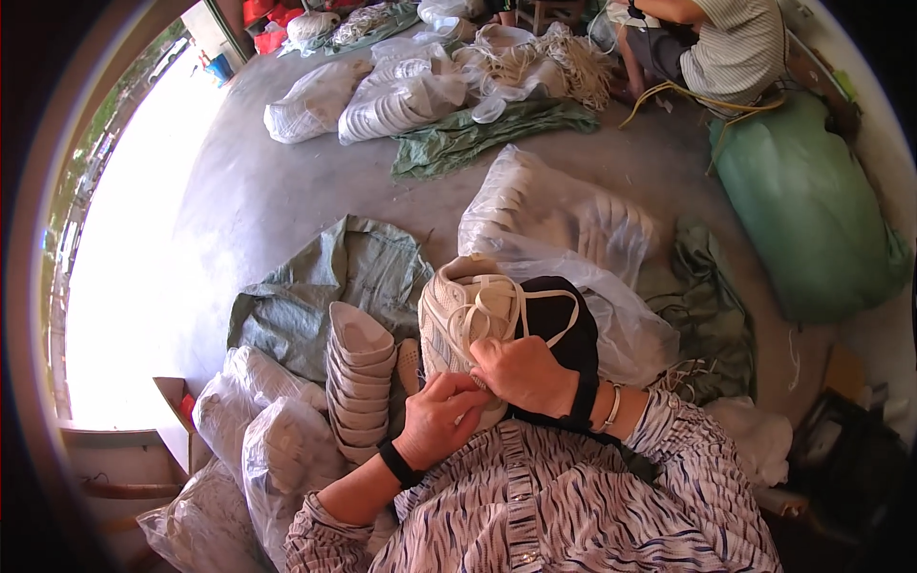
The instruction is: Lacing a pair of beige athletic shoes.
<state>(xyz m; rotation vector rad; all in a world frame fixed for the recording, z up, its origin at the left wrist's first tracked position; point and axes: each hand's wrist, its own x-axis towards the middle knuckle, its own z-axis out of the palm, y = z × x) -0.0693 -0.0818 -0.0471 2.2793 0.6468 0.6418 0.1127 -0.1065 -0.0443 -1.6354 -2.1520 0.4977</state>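
Note:
A cream-coloured sneaker [441, 310] lies on my lap with its heel opening away from me and its toe partly under my hands. A pale shoelace [570, 325] crosses its upper, and one loop runs out to the right and back under my right hand. My right hand [525, 375] is closed on the lace over the front of the shoe. Close beside it, my left hand [440, 418] is pinched shut, its fingertips nearly meeting the right ones; what they grip is hidden. Under the shoe's right side is a black, rounded thing [585, 329].
Nested pale shoe uppers [361, 382] stack up at my left, beside stuffed clear bags [287, 449]. Ahead lies a clear bag of shoe uppers [573, 215]. A green sack [802, 201] stands at right, near a seated person [735, 48]. More filled bags [401, 100] lie farther off.

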